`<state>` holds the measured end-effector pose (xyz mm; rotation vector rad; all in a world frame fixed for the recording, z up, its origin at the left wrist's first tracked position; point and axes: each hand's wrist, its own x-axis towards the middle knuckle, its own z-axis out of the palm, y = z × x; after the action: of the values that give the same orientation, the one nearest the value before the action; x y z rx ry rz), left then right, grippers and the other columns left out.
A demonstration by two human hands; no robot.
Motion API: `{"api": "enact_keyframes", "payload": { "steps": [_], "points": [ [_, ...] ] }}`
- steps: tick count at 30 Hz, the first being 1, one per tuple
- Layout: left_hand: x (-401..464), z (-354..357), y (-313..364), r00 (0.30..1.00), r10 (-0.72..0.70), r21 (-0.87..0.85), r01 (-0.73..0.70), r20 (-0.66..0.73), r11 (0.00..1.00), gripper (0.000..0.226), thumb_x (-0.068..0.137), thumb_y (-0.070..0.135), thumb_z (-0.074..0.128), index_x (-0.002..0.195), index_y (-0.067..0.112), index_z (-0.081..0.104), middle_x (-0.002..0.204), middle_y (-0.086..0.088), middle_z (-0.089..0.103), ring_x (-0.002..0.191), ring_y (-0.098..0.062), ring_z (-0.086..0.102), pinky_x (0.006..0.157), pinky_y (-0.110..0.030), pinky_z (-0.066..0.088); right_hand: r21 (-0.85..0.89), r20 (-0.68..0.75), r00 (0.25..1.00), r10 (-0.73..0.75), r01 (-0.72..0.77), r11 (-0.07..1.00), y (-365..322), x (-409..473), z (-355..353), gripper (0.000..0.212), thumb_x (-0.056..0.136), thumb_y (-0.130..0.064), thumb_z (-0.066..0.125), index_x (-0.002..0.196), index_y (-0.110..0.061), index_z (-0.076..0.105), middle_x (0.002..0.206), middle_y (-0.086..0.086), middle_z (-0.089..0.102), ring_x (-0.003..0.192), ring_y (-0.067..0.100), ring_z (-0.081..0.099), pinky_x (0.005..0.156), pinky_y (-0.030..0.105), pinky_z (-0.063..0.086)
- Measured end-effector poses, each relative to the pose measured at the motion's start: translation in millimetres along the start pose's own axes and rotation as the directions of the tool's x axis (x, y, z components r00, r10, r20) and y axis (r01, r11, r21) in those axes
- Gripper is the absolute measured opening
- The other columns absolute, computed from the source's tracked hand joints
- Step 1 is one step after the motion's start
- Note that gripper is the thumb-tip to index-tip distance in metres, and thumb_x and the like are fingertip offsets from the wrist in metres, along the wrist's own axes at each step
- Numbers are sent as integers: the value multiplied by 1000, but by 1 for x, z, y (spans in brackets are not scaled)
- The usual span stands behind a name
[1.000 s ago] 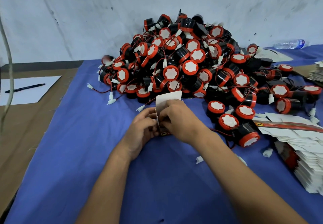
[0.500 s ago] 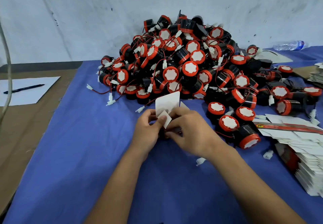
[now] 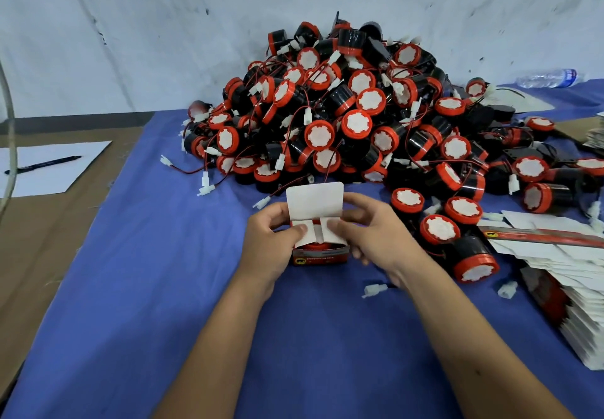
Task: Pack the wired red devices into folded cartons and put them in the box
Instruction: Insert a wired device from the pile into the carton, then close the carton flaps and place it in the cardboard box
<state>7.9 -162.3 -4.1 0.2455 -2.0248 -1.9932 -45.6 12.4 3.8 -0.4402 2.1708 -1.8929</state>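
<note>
Two hands are gripping one small carton (image 3: 318, 257) on the blue cloth (image 3: 163, 304), near the middle of the table. The left hand (image 3: 273, 245) is curling round the carton's left side, thumb pressing the left flap down. The right hand (image 3: 369, 239) is curling round the right side, thumb pressing the right flap, fingers reaching behind the upright white lid (image 3: 315, 203). A red device (image 3: 315, 246) is showing inside between the flaps. Behind, a pile of devices (image 3: 353, 118) is sitting toward the far edge. Flat cartons (image 3: 581, 288) are lying stacked at the right edge.
</note>
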Motion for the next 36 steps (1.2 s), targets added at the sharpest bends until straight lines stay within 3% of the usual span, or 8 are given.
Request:
{"api": "enact_keyframes", "payload": {
  "steps": [4, 6, 11, 15, 18, 23, 29, 36],
  "points": [
    [-2, 3, -2, 993, 116, 13, -116, -12, 993, 40, 89, -15, 61, 100, 19, 78, 97, 7, 79, 92, -8, 74, 71, -20, 58, -81, 51, 987, -153, 156, 984, -2, -5, 8, 37, 101, 1, 57, 118, -28, 72, 110, -10, 76, 84, 0, 71, 70, 23, 57],
    [-2, 3, -6, 990, 135, 23, -134, -33, 991, 44, 83, -20, 58, 84, 19, 78, 94, 6, 78, 91, -10, 74, 69, -21, 58, -146, 111, 980, -167, 182, 972, -1, -10, 2, 37, 101, -1, 58, 119, -29, 73, 110, -14, 73, 85, 8, 70, 68, 29, 58],
    [-4, -5, -4, 994, 85, 16, -86, 63, 996, 48, 87, -20, 51, 84, 18, 79, 109, 3, 78, 102, -17, 74, 69, -25, 60, -381, 247, 948, -198, 284, 880, 2, -18, -9, 60, 81, -16, 87, 135, -31, 66, 138, -18, 56, 126, -2, 54, 104, 21, 48],
    [-3, -29, 2, 952, -56, -71, 81, 301, 994, 44, 94, -3, 40, 96, 9, 82, 132, 8, 71, 78, -14, 60, 70, -25, 51, -493, 172, 931, -322, 364, 790, 3, -16, -3, 50, 86, -10, 82, 133, -21, 69, 138, -13, 59, 127, -1, 53, 103, 16, 45],
    [-7, -32, 2, 960, 0, 68, -20, 280, 998, 20, 93, 23, 66, 102, 13, 81, 134, 14, 68, 105, -24, 67, 91, -44, 55, -510, 185, 917, -354, 397, 763, 5, -17, -4, 50, 87, -13, 81, 134, -23, 69, 135, -23, 55, 127, -4, 51, 104, 17, 45],
    [-8, -32, -1, 942, 71, 194, -140, 327, 971, 27, 80, 14, 88, 104, 21, 79, 133, 16, 66, 121, -12, 65, 98, -46, 58, -376, 275, 942, -194, 291, 880, 0, -18, -12, 56, 82, -64, 73, 132, -39, 67, 135, -35, 52, 126, -10, 49, 96, 17, 50],
    [-6, -30, -4, 930, 137, 277, -239, 341, 931, 31, 79, 4, 87, 102, 21, 75, 133, 13, 66, 112, -21, 69, 94, -53, 57, -475, 166, 929, -329, 368, 799, 7, -14, -4, 44, 86, -34, 81, 128, -23, 73, 132, -13, 62, 121, 4, 58, 99, 30, 53],
    [-6, -29, -5, 930, 181, 292, -279, 321, 915, 32, 78, 1, 87, 102, 19, 75, 130, 8, 68, 113, -19, 68, 93, -49, 58, -557, 203, 884, -421, 457, 693, 8, -17, 0, 40, 92, -37, 76, 129, -23, 72, 126, -13, 65, 117, 9, 61, 96, 35, 53]
  ]
}}
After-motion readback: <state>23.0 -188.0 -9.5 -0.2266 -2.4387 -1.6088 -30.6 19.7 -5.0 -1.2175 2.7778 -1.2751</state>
